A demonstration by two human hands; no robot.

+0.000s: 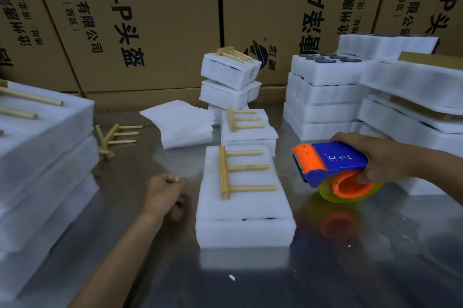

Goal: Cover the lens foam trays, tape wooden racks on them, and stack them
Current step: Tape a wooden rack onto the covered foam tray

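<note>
A covered white foam tray [244, 222] lies in the middle of the metal table. A wooden rack [235, 172] with three pegs rests loose on its cover sheet. My right hand [375, 157] grips a blue and orange tape dispenser [333, 169] just right of the tray, a little above the table. My left hand [165, 192] hovers left of the tray with its fingers curled into a loose fist and nothing in it.
Another tray with a rack [244, 119] sits behind. Loose foam sheets [183, 123] and spare racks [112, 136] lie back left. Foam tray stacks stand at left [42, 157], centre back [229, 82] and right [325, 97]. Cardboard boxes [155, 19] wall the rear.
</note>
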